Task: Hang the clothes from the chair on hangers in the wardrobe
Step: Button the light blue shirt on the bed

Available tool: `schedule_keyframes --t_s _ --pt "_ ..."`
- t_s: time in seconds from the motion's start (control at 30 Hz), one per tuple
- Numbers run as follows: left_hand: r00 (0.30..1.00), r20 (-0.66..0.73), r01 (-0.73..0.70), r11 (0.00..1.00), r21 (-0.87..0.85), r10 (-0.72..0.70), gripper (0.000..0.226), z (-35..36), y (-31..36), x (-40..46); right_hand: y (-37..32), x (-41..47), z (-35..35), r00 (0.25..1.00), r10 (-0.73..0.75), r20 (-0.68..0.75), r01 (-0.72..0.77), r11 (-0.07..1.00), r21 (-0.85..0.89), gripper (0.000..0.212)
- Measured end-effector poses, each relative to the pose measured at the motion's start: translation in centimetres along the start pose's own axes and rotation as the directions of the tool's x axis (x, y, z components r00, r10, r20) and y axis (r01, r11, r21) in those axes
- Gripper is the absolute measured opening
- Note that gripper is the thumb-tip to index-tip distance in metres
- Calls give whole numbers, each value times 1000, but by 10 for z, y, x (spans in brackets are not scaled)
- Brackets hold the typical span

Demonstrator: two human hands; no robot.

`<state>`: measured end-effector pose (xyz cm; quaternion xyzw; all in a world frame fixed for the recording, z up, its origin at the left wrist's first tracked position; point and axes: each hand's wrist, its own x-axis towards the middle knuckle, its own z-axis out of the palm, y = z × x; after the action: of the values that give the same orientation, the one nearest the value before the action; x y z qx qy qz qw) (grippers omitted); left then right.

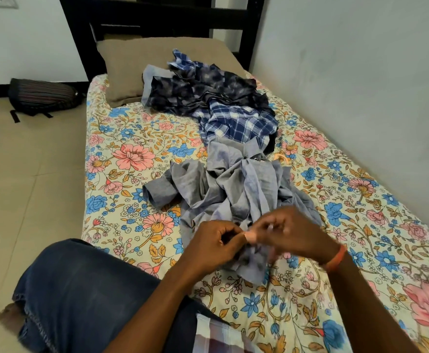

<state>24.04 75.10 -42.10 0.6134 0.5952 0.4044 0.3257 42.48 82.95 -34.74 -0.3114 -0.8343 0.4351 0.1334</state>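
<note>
Head view, sole entry. Bed (pixel 122 159) with floral sheet, running near to far along the right-hand wall; brown pillow (pixel 122 62) at the far end. Clothes laid in a line down the middle of the bed: grey shirt (pixel 236 189) nearest, crumpled, sleeve thrown out to the left; blue checked shirt (pixel 236 123) beyond it; dark patterned garment (pixel 203 90) farthest, lapping the pillow. A pale orange hook (pixel 282 157), probably a hanger's, shows at the grey shirt's collar on the far side, which would suggest the shirt is already on its hanger; not certain. Left hand (pixel 213 245) and right hand (pixel 292 235) close together over the near hem of the grey shirt, fingers curled and pinching cloth, with a small pink item between them, blurred, identity not clear. Likely purpose: fastening or straightening the shirt front so it hangs properly. Right wrist carries an orange band (pixel 335 258). Dark backpack (pixel 43 95) on the floor, far left. No wardrobe or chair in view.
</note>
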Motion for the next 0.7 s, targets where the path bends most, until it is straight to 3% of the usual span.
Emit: schedule_keyframes --t_s 0.07,0.13,0.2,0.23,0.3,0.33,0.4,0.5,0.6,0.7 --pt "1000 -18 -23 993 118 25 26 1 4 10 4 17 -24 955 29 -295 -14 998 54 22" --pt "995 -98 -9 995 99 19 28 -2 9 23 30 55 -49 804 69 -591 -97 995 -15 21" --pt "980 -201 7 998 57 5 27 -8 14 39 80 111 -79 683 119 -720 -279 954 -107 19" --pt "972 -234 13 998 59 1 27 -12 15 47 106 137 -93 687 176 -705 -398 903 -162 20" --pt "969 -247 27 997 73 -8 27 -17 15 63 152 178 -111 734 371 -569 -586 769 -255 46" --pt "972 -235 32 995 90 -10 26 -20 14 70 168 191 -116 745 460 -484 -631 722 -284 64" --pt "978 -207 41 992 121 -15 26 -24 9 83 186 208 -119 771 531 -351 -627 728 -276 86" --pt "979 -201 59 993 100 -38 25 -32 1 92 188 215 -119 779 559 -285 -619 757 -209 78" --pt "980 -194 67 994 87 -49 25 -46 -6 89 180 210 -122 802 542 -251 -590 783 -197 45" --pt "979 -203 56 993 104 -33 25 -68 -9 84 139 204 -130 794 409 -449 -448 894 22 29"
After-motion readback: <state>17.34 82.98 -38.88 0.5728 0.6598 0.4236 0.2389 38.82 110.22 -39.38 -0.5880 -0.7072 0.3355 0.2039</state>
